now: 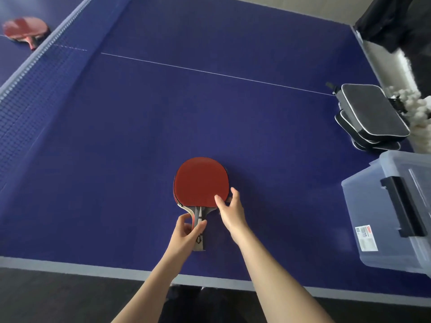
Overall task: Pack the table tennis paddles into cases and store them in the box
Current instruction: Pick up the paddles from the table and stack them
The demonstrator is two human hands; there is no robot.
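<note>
A stack of red-faced table tennis paddles (pixel 200 180) lies on the blue table (pixel 163 113) near its front edge, handles toward me. My left hand (pixel 187 229) grips the handles from the left. My right hand (pixel 229 206) pinches the lower right rim of the top blade. Another red paddle (pixel 24 29) lies beyond the net at the far left, blurred. A pile of black paddle cases (pixel 370 115) with white piping sits at the table's right edge. A clear plastic box (pixel 391 206) with a black latch stands on the right, in front of the cases.
The net (pixel 35 73) runs diagonally across the left side. A white centre line (pixel 210 72) crosses the table. A heap of white balls (pixel 417 113) lies off the right edge behind the cases. Dark fabric (pixel 396 19) hangs at the top right.
</note>
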